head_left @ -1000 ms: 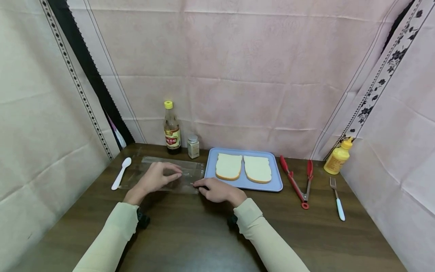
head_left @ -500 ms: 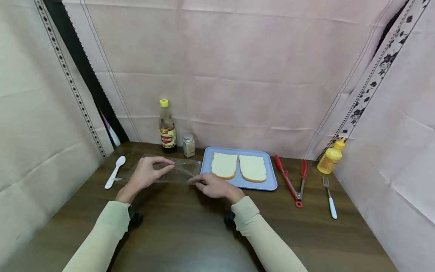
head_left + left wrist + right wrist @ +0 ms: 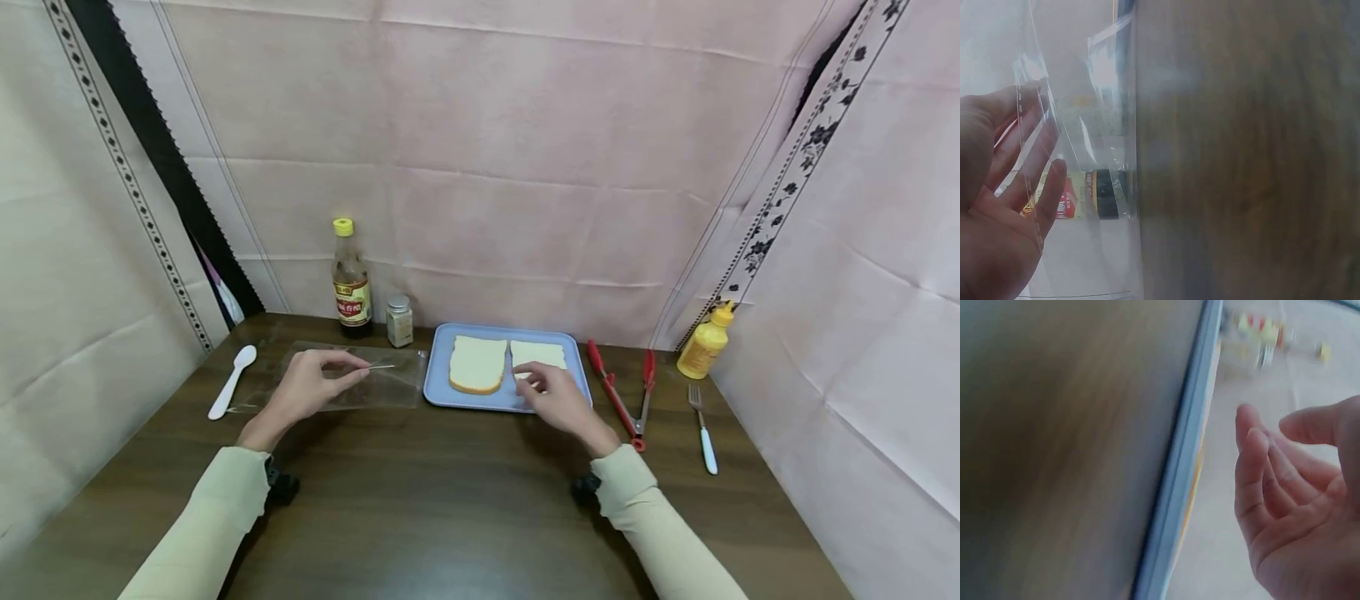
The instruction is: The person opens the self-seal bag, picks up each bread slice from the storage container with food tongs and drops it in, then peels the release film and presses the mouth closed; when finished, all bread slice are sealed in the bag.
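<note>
My left hand (image 3: 307, 387) pinches the upper layer of a clear plastic bag (image 3: 396, 389) between thumb and fingertips, lifting it a little off the table. In the left wrist view the see-through film (image 3: 1105, 62) spreads in front of the fingers. My right hand (image 3: 561, 402) hovers over the front of a blue tray (image 3: 441, 371), thumb and fingers apart and nothing between them. Two bread slices lie side by side on that tray: the left slice (image 3: 477, 362) shows whole, while the right slice (image 3: 538, 353) is partly behind my hand.
A white spoon (image 3: 233, 379) lies left of the bag. Behind stand a sauce bottle (image 3: 351, 287) with a yellow cap and a spice jar (image 3: 399, 321). To the right are red-handled tongs (image 3: 618, 400), a fork (image 3: 703, 429) and a yellow squeeze bottle (image 3: 705, 342).
My right hand has left the bag's right end and moved right, over the tray. My left hand has raised the film slightly. The head view has shifted slightly to the right.
</note>
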Motion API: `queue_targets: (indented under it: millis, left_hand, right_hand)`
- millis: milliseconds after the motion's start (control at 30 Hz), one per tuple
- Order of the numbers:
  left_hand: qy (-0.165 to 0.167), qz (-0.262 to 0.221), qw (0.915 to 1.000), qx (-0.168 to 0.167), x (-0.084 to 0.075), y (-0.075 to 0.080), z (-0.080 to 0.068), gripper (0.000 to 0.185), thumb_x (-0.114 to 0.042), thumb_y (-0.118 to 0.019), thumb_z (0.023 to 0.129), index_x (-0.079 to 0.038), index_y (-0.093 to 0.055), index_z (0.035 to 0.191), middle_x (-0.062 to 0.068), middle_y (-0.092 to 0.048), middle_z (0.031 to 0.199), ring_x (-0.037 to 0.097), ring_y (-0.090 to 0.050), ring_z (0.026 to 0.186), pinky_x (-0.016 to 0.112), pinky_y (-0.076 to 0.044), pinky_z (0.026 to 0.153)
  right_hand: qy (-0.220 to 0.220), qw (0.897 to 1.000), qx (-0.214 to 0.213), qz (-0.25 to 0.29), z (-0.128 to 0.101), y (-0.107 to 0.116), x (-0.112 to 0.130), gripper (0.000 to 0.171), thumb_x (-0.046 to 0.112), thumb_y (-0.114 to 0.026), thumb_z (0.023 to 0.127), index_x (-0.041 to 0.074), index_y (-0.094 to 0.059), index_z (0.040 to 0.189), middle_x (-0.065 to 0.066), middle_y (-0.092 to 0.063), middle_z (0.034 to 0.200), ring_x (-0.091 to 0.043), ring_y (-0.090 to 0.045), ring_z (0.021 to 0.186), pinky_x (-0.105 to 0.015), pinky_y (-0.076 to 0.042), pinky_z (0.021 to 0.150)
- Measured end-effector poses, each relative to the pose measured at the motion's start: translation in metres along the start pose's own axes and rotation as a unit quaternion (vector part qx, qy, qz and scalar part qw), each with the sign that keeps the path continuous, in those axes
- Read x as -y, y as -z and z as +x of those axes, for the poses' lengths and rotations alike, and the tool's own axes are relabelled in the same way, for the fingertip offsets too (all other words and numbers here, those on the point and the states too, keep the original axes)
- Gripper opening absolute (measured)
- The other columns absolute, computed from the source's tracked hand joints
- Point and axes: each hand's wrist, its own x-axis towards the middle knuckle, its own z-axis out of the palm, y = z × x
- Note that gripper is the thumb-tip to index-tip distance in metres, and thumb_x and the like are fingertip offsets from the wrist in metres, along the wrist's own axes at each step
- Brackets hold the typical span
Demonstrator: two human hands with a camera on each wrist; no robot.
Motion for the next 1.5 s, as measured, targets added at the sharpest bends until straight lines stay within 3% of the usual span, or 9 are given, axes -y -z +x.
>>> queue_targets:
  millis: [267, 500, 567, 667, 767, 1000, 1167, 1333, 1500]
  left_hand:
    - [-0.005, 0.011, 0.9999, 0.002, 0.001, 0.001, -0.001, 0.015, -0.030, -0.081, 0.101, -0.020, -0.086, 0.111, 0.005, -0.082, 0.117, 0.030, -0.077, 0.113, 0.055, -0.063, 0.093]
    - [0.003, 0.016, 0.9999, 0.004, 0.001, 0.000, 0.000, 0.015, -0.029, -0.080, 0.101, -0.020, -0.086, 0.111, 0.008, -0.082, 0.120, 0.034, -0.074, 0.119, 0.062, -0.059, 0.100]
    - [0.008, 0.016, 0.9998, 0.005, 0.001, 0.001, 0.001, 0.015, -0.030, -0.080, 0.101, -0.021, -0.086, 0.111, 0.008, -0.082, 0.121, 0.035, -0.073, 0.122, 0.064, -0.057, 0.103]
    - [0.011, 0.016, 0.9998, 0.004, 0.001, 0.002, 0.002, 0.014, -0.030, -0.080, 0.101, -0.021, -0.085, 0.111, 0.009, -0.082, 0.119, 0.036, -0.074, 0.122, 0.065, -0.056, 0.105]
    - [0.010, 0.020, 0.9997, 0.008, 0.000, 0.000, 0.001, 0.017, -0.030, -0.080, 0.102, -0.018, -0.085, 0.112, 0.008, -0.083, 0.118, 0.036, -0.074, 0.122, 0.064, -0.056, 0.105]
    - [0.010, 0.020, 0.9996, 0.015, 0.000, -0.004, 0.003, 0.018, -0.030, -0.079, 0.102, -0.017, -0.085, 0.113, 0.007, -0.083, 0.117, 0.035, -0.074, 0.120, 0.063, -0.057, 0.105]
    - [0.008, 0.017, 0.9998, 0.012, 0.001, -0.005, 0.003, 0.018, -0.031, -0.079, 0.102, -0.017, -0.085, 0.112, 0.007, -0.083, 0.115, 0.036, -0.074, 0.119, 0.064, -0.056, 0.105]
    - [0.006, 0.018, 0.9997, 0.017, 0.002, -0.004, 0.003, 0.017, -0.030, -0.078, 0.102, -0.018, -0.085, 0.112, 0.007, -0.083, 0.114, 0.035, -0.075, 0.117, 0.064, -0.056, 0.106]
    - [0.004, 0.019, 0.9995, 0.026, 0.000, -0.003, 0.006, 0.018, -0.028, -0.078, 0.103, -0.015, -0.085, 0.113, 0.007, -0.083, 0.114, 0.035, -0.075, 0.117, 0.064, -0.056, 0.106]
  right_hand:
    - [-0.081, 0.993, -0.066, -0.058, -0.039, 0.074, -0.059, 0.031, 0.011, -0.065, 0.107, -0.002, -0.071, 0.134, -0.019, -0.081, 0.100, -0.022, -0.078, 0.076, -0.026, -0.058, 0.065]
    - [-0.140, 0.963, -0.139, -0.184, -0.057, 0.116, -0.082, 0.021, 0.024, -0.069, 0.106, 0.005, -0.075, 0.111, -0.008, -0.075, 0.086, -0.017, -0.066, 0.072, -0.033, -0.051, 0.065]
    - [-0.172, 0.952, -0.157, -0.199, -0.061, 0.121, -0.084, 0.029, 0.033, -0.070, 0.105, 0.004, -0.070, 0.110, -0.010, -0.072, 0.088, -0.023, -0.066, 0.075, -0.037, -0.051, 0.066]
    - [-0.241, 0.937, -0.155, -0.199, -0.065, 0.124, -0.083, 0.060, 0.057, -0.069, 0.102, 0.001, -0.059, 0.122, -0.019, -0.068, 0.103, -0.033, -0.066, 0.087, -0.044, -0.051, 0.067]
    - [-0.299, 0.928, -0.112, -0.192, -0.066, 0.122, -0.082, 0.089, 0.078, -0.061, 0.096, -0.003, -0.046, 0.131, -0.025, -0.061, 0.110, -0.040, -0.062, 0.095, -0.049, -0.052, 0.071]
    - [-0.326, 0.921, 0.001, -0.215, -0.059, 0.114, -0.089, 0.131, 0.090, -0.053, 0.091, -0.024, -0.027, 0.150, -0.046, -0.053, 0.133, -0.053, -0.063, 0.112, -0.066, -0.055, 0.097]
    - [-0.330, 0.914, 0.029, -0.235, -0.054, 0.115, -0.090, 0.123, 0.079, -0.062, 0.094, -0.026, -0.029, 0.148, -0.047, -0.052, 0.133, -0.050, -0.064, 0.108, -0.064, -0.057, 0.096]
    - [-0.315, 0.922, 0.027, -0.222, -0.058, 0.117, -0.090, 0.117, 0.074, -0.062, 0.097, -0.027, -0.031, 0.147, -0.048, -0.053, 0.133, -0.050, -0.065, 0.110, -0.063, -0.057, 0.095]
    - [-0.291, 0.933, -0.015, -0.210, -0.063, 0.114, -0.085, 0.106, 0.083, -0.061, 0.092, -0.016, -0.051, 0.127, -0.031, -0.062, 0.106, -0.038, -0.065, 0.089, -0.047, -0.057, 0.075]
